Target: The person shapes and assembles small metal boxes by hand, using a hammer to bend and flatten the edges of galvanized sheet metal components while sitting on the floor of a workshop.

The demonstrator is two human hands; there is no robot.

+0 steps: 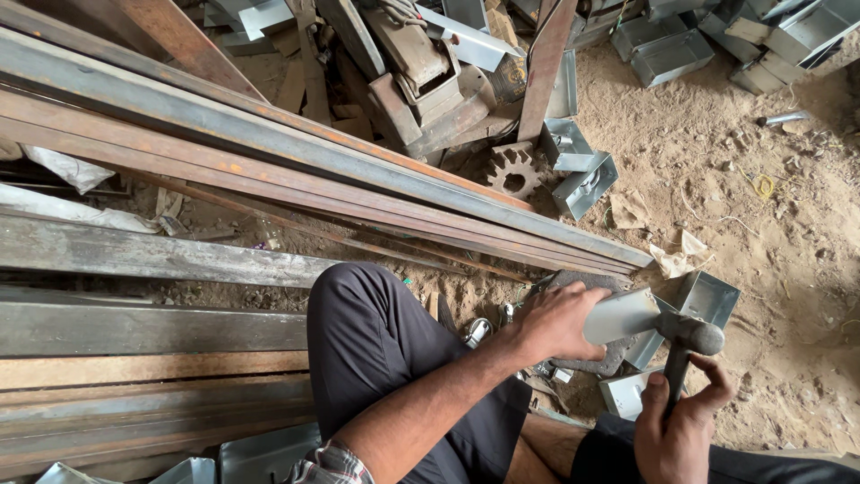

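Currently, in the head view, the left hand (555,321) sits at lower centre-right of the frame, fingers curled over the near end of a pale grey sheet-metal piece (621,315). The piece projects out of that grip toward the right; its long axis runs roughly left to right, rising slightly toward the right edge. The grip is closed on the piece, thumb side toward the camera.

The right hand (674,426) is at the lower right, closed around the dark handle of a hammer (688,345). The handle runs nearly vertically in the frame, from the fist upward. The hammer head lies crosswise at the top of the handle, pointing left and right, and it meets the right-hand end of the sheet-metal piece; whether the two are touching cannot be told for certain.

Just behind the hammer head, an open galvanised metal box (708,296) lies on the sandy ground (788,233). A second small metal box (627,393) lies between the two hands, lower in the frame.

Long rusty steel bars (269,152) cross the frame diagonally from upper left to centre right. A rusted gear wheel (513,170) lies at upper centre. The person's dark-trousered knee (367,332) fills the lower centre.
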